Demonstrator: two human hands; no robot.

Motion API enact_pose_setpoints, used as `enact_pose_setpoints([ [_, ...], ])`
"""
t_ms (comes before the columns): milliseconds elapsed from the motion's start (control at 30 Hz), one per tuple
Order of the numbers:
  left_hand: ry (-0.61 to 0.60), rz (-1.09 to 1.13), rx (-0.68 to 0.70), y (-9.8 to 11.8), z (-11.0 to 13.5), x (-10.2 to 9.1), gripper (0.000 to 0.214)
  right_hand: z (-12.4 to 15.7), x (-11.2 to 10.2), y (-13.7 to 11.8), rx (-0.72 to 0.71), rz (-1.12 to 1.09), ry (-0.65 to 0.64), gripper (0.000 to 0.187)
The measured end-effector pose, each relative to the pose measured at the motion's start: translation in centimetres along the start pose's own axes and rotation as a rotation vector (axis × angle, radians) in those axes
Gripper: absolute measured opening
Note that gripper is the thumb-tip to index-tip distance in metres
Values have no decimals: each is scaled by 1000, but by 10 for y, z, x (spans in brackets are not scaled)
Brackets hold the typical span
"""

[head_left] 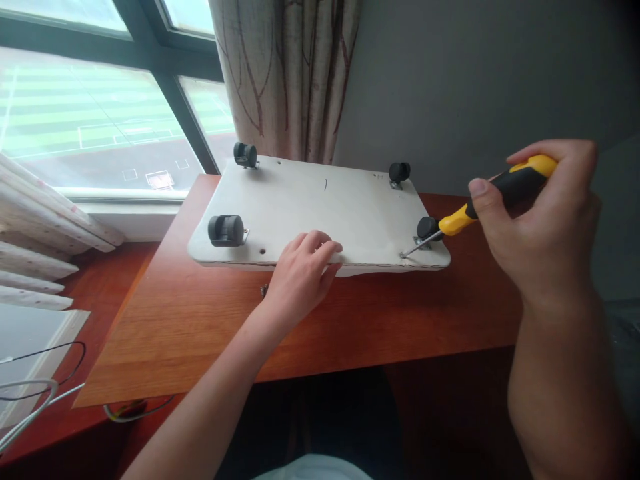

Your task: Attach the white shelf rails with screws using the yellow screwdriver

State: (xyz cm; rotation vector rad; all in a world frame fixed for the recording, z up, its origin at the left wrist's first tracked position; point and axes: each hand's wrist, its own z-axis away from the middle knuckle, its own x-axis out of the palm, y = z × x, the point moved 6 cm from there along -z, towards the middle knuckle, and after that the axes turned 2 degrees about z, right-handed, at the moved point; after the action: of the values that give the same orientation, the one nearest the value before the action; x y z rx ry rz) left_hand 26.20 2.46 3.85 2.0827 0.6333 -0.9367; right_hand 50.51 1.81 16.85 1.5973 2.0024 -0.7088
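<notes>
A white board [320, 207] lies upside down on a wooden table [210, 327], with black caster wheels at its corners [226, 230]. My left hand [300, 277] presses on the board's near edge, fingers curled over it. My right hand [543, 220] is closed round a yellow and black screwdriver [495, 193]. Its metal tip touches a screw by the plate of the near right caster [427, 229].
A small dark screw [263, 291] lies on the table just left of my left wrist. A patterned curtain [285, 73] hangs behind the board, and a window [95, 113] is at the left. Cables [40, 387] trail at the lower left.
</notes>
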Motion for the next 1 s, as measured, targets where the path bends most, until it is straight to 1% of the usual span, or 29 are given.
enact_pose_setpoints([
  [67,33,73,16,3,8,-8,18,1,0,1,14,3,-1,44],
  [133,42,126,27,3,21,-18,18,1,0,1,19,1,10,43],
  [233,-20,115,-5,-7,47,-27,16,1,0,0,14,-15,26,43],
  [300,-81,30,-91,-23,65,-31,17,1,0,0,17,-33,27,43],
  [367,-140,-92,-206,-43,80,-33,16,2,1,0,24,-49,21,43],
  [467,-201,-220,-359,-67,94,-35,22,2,1,1,29,-61,20,41],
  [600,-260,-223,-485,-82,100,-31,29,3,1,1,28,-70,19,42],
  [733,-311,-252,-533,-89,100,-20,28,3,2,1,21,-60,12,42],
  [867,-353,-278,-551,-90,96,-13,22,3,2,1,11,-73,16,43],
  [1000,-381,-270,-558,-86,92,-11,18,3,3,1,14,-86,20,42],
])
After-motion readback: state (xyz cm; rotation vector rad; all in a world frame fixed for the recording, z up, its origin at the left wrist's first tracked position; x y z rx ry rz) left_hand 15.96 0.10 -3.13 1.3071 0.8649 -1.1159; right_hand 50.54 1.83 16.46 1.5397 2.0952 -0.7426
